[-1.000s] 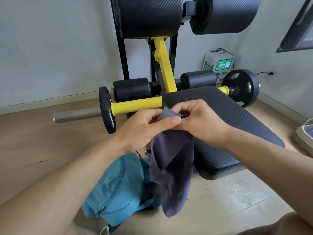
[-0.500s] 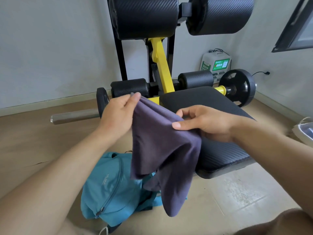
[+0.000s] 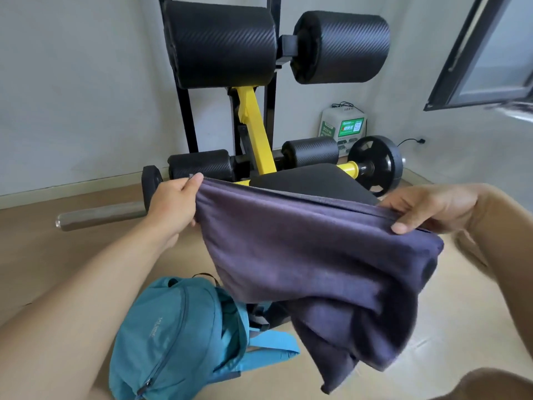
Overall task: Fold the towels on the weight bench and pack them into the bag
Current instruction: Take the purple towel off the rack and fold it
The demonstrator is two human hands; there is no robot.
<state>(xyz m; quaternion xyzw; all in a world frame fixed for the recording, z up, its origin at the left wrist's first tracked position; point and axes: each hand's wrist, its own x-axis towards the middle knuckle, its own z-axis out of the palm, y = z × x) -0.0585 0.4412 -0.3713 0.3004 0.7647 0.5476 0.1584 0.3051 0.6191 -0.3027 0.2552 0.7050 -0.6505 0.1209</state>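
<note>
One towel, dark purple-grey, is held up in the air in front of the bench and above the bag, not resting on either. Left hand pinches one top corner between thumb and curled fingers; right hand pinches the other end of the top edge, thumb on the near side, fingers behind the cloth. Top edge is stretched fairly taut between the hands, the rest hangs loose and bunches at the lower right, bottom blurred. Progress judgement: early in the fold, the towel is spread for a fold but no clean crease shows; it may already be doubled along the top edge, hard to tell from the layering there. Left to do: fold it flat, put it in the bag, repeat for any others. No other towel is visible on the bench, though the held towel covers most of the pad. Bag is teal, on the floor below the left forearm, leaning by the bench's near end, top looks unzipped and open; nothing clearly seen inside. Counts: towels 1, bags 1, benches 1, hands 2. Outward: four black foam rollers, two large up top and two small lower; two weight plates; one steel bar end; one white charger box by the wall; a window at upper right.
</note>
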